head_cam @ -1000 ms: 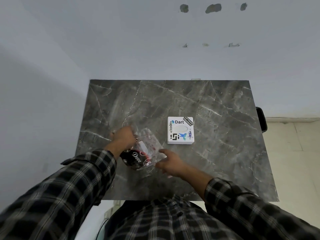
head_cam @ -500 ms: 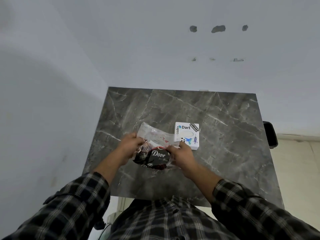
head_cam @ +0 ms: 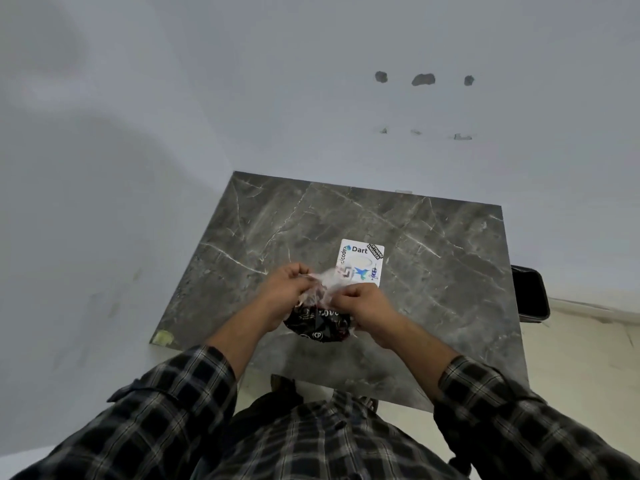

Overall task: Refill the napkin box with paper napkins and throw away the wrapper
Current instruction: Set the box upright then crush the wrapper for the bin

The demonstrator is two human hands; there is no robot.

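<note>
A crumpled plastic wrapper (head_cam: 320, 325), clear at the top and black with white print below, hangs above the near part of the marble table (head_cam: 433, 271). My left hand (head_cam: 285, 289) is shut on its upper left part and my right hand (head_cam: 363, 303) on its upper right, with the two hands close together. The white napkin box (head_cam: 363, 261), covered with stickers, lies flat on the table just beyond my hands. The wrapper's clear end hides the box's near left corner. No napkins show.
A black bin (head_cam: 530, 292) stands on the floor past the table's right edge. A pale wall rises behind and to the left of the table. My plaid sleeves fill the bottom of the view.
My hands have lifted the wrapper off the table and bunched it between them. The right hand went from open beside it to gripping it. The head rose and the view shifted.
</note>
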